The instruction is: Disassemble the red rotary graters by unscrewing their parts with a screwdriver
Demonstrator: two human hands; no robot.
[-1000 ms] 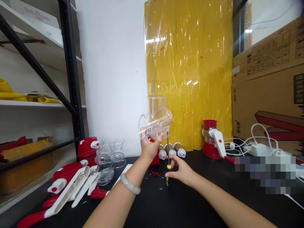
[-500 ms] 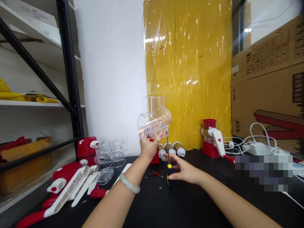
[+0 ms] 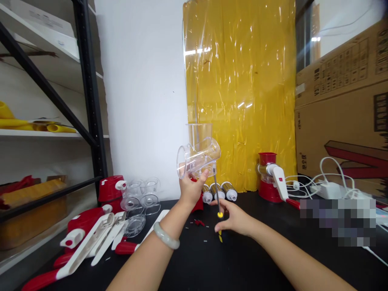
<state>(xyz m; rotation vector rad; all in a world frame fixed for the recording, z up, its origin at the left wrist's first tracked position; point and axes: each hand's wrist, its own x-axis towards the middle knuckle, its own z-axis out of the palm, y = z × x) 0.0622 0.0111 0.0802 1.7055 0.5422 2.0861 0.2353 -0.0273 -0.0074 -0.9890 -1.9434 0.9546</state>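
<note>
A clear plastic housing with an upright hopper and a sideways tube is held above the black table by my left hand, whose thumb and fingers grip its underside. My right hand has its fingers around the black and yellow handle of a screwdriver. The shaft points up, leaning slightly left, and its tip meets the underside of the housing at the right end. Small red pieces and several tiny metal pins lie on the table below.
Three metal drums lie behind my right hand. An assembled red and white grater and white cables are at right. Red bases, white handles and clear housings crowd the left. Cardboard box stands far right.
The screwdriver's handle has shifted slightly right and down, so the shaft leans more. My right hand's fingers have moved on the handle. The housing has shifted slightly right.
</note>
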